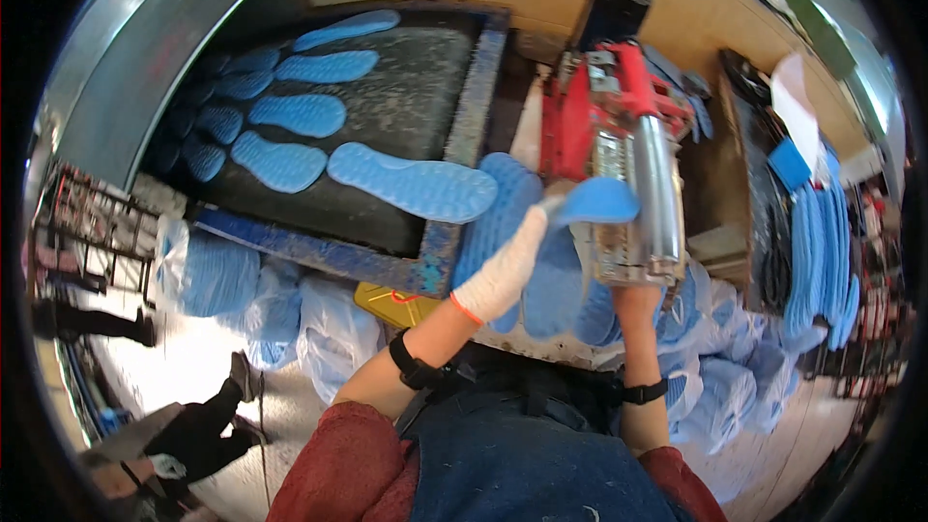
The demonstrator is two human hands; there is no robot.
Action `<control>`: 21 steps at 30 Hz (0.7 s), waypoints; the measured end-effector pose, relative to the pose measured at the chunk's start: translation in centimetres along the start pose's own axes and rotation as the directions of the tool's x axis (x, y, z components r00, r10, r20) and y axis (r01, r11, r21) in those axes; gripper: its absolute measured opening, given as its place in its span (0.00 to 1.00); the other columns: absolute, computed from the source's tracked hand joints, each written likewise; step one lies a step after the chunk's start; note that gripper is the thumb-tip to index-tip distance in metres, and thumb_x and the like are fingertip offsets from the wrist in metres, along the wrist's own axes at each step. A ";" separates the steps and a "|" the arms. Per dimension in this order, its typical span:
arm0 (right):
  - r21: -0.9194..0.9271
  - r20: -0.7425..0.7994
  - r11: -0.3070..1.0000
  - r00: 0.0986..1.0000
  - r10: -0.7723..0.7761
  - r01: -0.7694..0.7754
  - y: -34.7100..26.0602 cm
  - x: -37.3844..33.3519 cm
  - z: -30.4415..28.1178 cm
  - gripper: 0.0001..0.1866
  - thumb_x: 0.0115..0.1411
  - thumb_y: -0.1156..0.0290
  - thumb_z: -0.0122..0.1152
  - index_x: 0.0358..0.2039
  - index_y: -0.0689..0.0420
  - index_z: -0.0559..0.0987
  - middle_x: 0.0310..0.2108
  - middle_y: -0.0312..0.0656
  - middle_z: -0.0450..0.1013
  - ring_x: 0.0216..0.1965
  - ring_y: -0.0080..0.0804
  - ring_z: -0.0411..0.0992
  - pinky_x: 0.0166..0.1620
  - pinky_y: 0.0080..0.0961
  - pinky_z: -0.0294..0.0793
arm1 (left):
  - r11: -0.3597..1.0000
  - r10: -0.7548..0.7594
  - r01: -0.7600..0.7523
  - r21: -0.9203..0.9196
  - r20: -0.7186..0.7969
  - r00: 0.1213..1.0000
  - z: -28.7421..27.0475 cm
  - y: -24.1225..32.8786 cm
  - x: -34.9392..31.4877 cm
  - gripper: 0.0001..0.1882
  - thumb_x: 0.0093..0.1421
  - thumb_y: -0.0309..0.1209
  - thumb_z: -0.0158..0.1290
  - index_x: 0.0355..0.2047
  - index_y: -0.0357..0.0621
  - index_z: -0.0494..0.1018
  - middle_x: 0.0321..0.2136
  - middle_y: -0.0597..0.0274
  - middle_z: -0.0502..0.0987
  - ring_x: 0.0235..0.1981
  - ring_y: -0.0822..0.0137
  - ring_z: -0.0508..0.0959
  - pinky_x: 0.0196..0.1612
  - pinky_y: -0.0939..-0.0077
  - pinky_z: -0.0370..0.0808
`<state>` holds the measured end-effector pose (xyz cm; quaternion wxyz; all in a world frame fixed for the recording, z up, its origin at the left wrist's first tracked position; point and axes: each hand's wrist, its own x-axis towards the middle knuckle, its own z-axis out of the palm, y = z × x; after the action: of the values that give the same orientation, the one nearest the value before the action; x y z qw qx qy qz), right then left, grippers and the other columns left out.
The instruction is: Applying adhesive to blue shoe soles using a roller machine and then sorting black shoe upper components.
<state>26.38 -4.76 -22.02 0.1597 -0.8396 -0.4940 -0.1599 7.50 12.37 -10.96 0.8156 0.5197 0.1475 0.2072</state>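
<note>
My left hand (507, 271), in a white glove with an orange cuff edge, grips a blue insole (601, 201) between its fingers. This insole is bent and slightly blurred, held at the metal front of a red machine (570, 126) with a shiny roller (657, 198). My right hand (636, 302) reaches under the machine's front end, and its fingers are hidden there. Beneath my hands lie more blue insoles (553, 290), overlapping in a pile. Another insole (416, 182) rests on the edge of the black belt, beside my left hand.
A black conveyor belt (406, 87) with a worn blue frame carries several insoles at the left. Clear bags (217, 271) of insoles stand below it; more bags (730, 396) are at the right. Blue insoles (820, 251) hang stacked far right. Another person's legs (198, 440) show lower left.
</note>
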 end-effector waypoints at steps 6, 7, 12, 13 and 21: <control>0.148 -0.075 0.986 0.995 -0.071 0.082 -0.4 0.9 0.0 0.28 0.44 0.67 0.68 0.48 0.57 0.75 0.46 0.50 0.72 0.48 0.53 0.69 0.53 0.47 0.65 | 0.774 -0.406 0.199 -0.601 -0.229 0.885 0.8 5.6 -6.1 0.30 0.69 0.52 0.28 0.55 0.43 0.65 0.46 0.61 0.74 0.45 0.68 0.74 0.52 0.70 0.71; 0.080 -0.082 0.989 0.989 -0.119 0.126 -0.4 1.0 -0.5 0.25 0.45 0.71 0.66 0.46 0.58 0.75 0.45 0.52 0.71 0.46 0.54 0.70 0.48 0.49 0.69 | 0.773 -0.403 0.196 -0.604 -0.229 0.886 0.7 6.6 -5.9 0.30 0.69 0.52 0.28 0.55 0.43 0.65 0.46 0.61 0.74 0.45 0.68 0.74 0.52 0.70 0.71; 0.039 -0.011 0.992 0.993 -0.120 0.121 1.8 0.1 0.8 0.26 0.45 0.70 0.66 0.47 0.58 0.75 0.46 0.51 0.71 0.49 0.55 0.68 0.52 0.47 0.66 | 0.940 -0.072 -0.150 -0.305 -0.610 0.789 -5.3 9.8 0.4 0.29 0.68 0.50 0.32 0.55 0.39 0.63 0.48 0.56 0.74 0.47 0.64 0.74 0.51 0.73 0.72; 0.042 -0.027 0.993 0.994 -0.109 0.110 1.3 0.2 0.5 0.26 0.45 0.70 0.66 0.47 0.58 0.74 0.46 0.51 0.70 0.50 0.55 0.67 0.52 0.47 0.66 | 0.976 -0.003 -0.149 -0.158 -0.697 0.717 -7.1 9.7 1.9 0.30 0.67 0.51 0.34 0.56 0.37 0.62 0.49 0.55 0.73 0.48 0.63 0.74 0.51 0.73 0.72; 0.205 0.098 0.979 0.995 -0.019 -0.001 3.4 -0.5 1.8 0.23 0.52 0.72 0.57 0.50 0.59 0.72 0.49 0.55 0.68 0.52 0.57 0.64 0.57 0.49 0.60 | 0.945 0.179 -0.308 -0.113 -0.608 0.774 -17.2 6.7 6.8 0.36 0.64 0.54 0.36 0.62 0.38 0.52 0.60 0.50 0.61 0.59 0.54 0.65 0.58 0.58 0.64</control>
<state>29.38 -5.99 -24.20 0.2199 -0.8233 -0.5190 -0.0668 4.35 31.68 -12.22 0.7445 0.3568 0.3020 0.4766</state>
